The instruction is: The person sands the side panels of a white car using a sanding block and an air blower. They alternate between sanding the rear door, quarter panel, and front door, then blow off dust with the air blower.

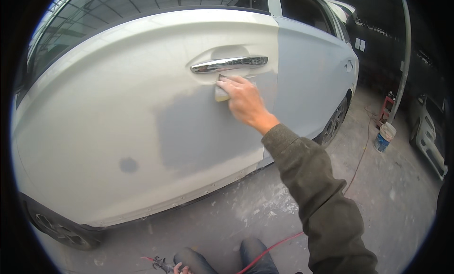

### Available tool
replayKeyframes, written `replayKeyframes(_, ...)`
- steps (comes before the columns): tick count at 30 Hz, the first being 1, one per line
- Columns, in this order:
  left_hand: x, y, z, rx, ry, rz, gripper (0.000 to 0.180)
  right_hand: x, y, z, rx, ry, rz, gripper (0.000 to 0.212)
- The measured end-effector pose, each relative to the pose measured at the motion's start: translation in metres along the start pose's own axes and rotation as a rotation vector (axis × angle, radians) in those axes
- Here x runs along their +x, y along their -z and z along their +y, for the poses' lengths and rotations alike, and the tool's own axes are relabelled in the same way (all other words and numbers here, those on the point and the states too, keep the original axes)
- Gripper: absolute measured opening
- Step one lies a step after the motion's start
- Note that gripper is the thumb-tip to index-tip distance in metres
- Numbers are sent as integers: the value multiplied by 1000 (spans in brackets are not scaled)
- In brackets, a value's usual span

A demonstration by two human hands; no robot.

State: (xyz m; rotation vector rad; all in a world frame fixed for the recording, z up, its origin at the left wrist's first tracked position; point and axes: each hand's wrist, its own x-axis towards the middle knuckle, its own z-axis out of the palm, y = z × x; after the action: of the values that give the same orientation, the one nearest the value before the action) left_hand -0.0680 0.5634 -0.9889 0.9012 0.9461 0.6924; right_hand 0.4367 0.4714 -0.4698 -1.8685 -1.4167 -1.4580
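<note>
At the lower edge, the left hand is mostly cut off beside a dark tool; whether this is gripped cannot be told. Farther out, a pale pad is pinched in the right hand and held against the white door, at the grey patch's upper edge, just below the chrome handle. Risks judged: handle scratched if the pad is carried too high; patch grooved if pressure is applied unevenly.
</note>
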Motion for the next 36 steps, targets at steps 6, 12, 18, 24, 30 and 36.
replayKeyframes(6,2,10,-5,13,14,16,42,9,-2,-21,-79,-58,17,31)
replayKeyframes(12,-8,-3,10,4,45,-8,41,5,7,-7,-114,-99,-18,29)
replayKeyframes(18,3,5,-7,-67,-6,-50,40,1,8,-19,-27,-73,58,28)
replayKeyframes(24,7,16,-7,-6,49,-8,41,-2,-5,-50,-4,81,97,31)
replayKeyframes(30,4,7,-14,-4,12,53,42,-2,-9,-54,-23,-77,171,29)
replayKeyframes(36,-6,-10,12,42,69,43,40,-2,9,-23,-31,116,96,31)
